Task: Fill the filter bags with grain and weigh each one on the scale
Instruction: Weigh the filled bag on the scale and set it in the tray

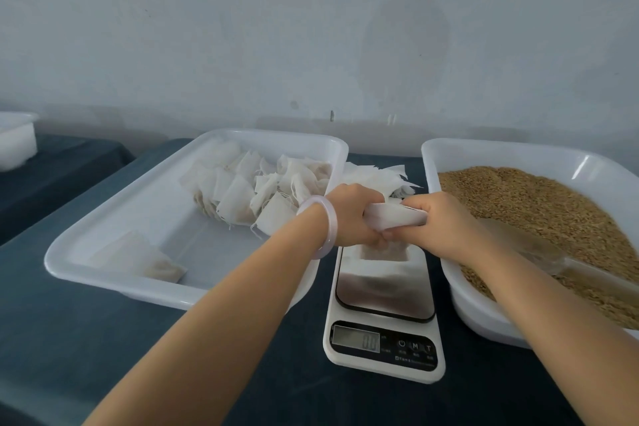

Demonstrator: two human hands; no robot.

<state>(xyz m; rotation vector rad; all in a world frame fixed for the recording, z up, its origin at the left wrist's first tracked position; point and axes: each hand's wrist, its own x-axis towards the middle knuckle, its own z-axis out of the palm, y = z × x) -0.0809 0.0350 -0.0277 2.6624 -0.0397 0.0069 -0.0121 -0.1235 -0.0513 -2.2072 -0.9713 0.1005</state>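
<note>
Fingers of both hands curl around one white fabric filter bag (397, 218), held crosswise between them. The left hand (352, 214) grips its left end and the right hand (446, 225) pinches its right end. The bag sits over the far end of the white digital kitchen scale (383, 304), which has a shiny steel plate. Whether the bag touches the plate cannot be told, as a pale square shows just under the hands. The scale's grey display appears to read zeros, though the digits are blurred. A pale pink translucent bangle (325, 225) circles the left wrist.

The scale stands on the dark blue cloth-covered tabletop (69, 339), between two trays. To its left is a wide white plastic tray (103, 228) holding a heap of white bags with strings (256, 190) at its far right side. One flat bag (145, 258) lies apart near the tray's front left corner. To the right of the scale, a second white plastic tray (484, 318) is filled with golden-brown grain (539, 211). A clear plastic scoop (553, 252) lies in the grain beside the right forearm. Beyond the hands, between the two trays, rests a loose stack of flat white bags (373, 176). At the far left edge stands another white plastic container (17, 142), on a separate dark surface against the pale wall.
</note>
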